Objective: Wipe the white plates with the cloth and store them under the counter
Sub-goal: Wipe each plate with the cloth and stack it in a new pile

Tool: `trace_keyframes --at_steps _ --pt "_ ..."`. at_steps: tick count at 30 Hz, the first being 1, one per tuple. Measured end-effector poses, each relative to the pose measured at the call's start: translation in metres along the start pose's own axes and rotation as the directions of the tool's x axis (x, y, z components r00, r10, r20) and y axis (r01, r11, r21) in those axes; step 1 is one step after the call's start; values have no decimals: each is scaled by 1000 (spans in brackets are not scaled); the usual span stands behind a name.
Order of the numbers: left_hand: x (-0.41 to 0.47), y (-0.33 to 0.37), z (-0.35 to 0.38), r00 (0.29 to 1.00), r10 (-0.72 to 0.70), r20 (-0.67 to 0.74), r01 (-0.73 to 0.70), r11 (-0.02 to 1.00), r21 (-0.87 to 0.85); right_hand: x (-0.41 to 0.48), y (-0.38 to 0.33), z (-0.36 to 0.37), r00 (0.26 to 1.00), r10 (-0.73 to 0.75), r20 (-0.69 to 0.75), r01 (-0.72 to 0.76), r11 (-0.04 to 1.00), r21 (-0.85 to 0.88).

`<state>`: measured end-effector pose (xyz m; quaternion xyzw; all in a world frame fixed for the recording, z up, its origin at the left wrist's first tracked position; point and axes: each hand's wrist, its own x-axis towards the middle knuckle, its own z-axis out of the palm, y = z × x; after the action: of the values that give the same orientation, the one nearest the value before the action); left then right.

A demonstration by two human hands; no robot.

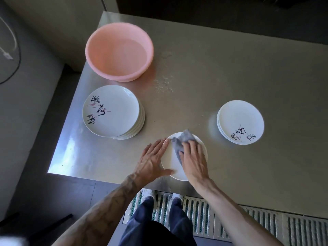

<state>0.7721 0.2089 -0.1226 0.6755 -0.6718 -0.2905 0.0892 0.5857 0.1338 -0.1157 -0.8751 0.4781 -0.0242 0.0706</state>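
Observation:
A white plate (171, 161) lies on the steel counter (195, 82) near its front edge. My left hand (152, 161) rests flat against the plate's left rim, fingers straight. My right hand (194, 160) presses a grey cloth (182, 139) onto the plate's surface, fingers spread over the cloth. A tall stack of white plates (111, 110) with black calligraphy stands to the left. A lower stack of the same plates (240, 121) sits to the right.
A pink plastic basin (119, 50) stands at the back left of the counter. Water drops (164, 84) spot the surface beside it. Below the counter's front edge are my feet on a metal floor grate (200, 215).

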Motion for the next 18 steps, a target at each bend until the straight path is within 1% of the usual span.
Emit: trace_keyframes --at_steps 1,2,3,4,6,7,8,10,12,14,16,18 --pt "0 0 1 1000 1 -12 -1 1000 -1 -1 0 0 996 -83 24 83 997 8" --pt "0 0 2 1000 1 -21 -1 1000 -2 -3 2 -1 991 -127 35 126 992 29" --pt "0 0 1 1000 2 -24 -2 1000 -1 -5 6 -3 993 -115 26 114 992 57" --pt "0 0 1 1000 4 -21 -4 1000 2 -6 10 -6 999 -53 6 52 995 85" --pt "-1 0 1 1000 2 -7 -2 1000 11 -4 16 -10 990 140 -29 -135 982 135" --pt "-1 0 0 1000 -1 -2 1 1000 15 -2 14 -11 978 204 -38 -196 968 154" --pt "0 0 -1 1000 -2 8 2 1000 21 2 7 -11 971 234 -41 -225 961 163" --pt "0 2 -1 1000 -8 10 8 999 33 6 -11 -8 977 213 -30 -205 964 169" --pt "0 2 0 1000 -10 -13 10 999 32 2 -28 -4 994 111 0 -109 976 189" --pt "-1 1 1 1000 -21 -20 21 1000 23 3 -28 -4 999 40 27 -45 977 208" --pt "0 1 -1 1000 -20 6 20 999 37 14 -13 -9 997 75 24 -78 976 204" --pt "0 0 -1 1000 -12 -6 12 999 38 20 5 -13 986 165 10 -164 973 162"
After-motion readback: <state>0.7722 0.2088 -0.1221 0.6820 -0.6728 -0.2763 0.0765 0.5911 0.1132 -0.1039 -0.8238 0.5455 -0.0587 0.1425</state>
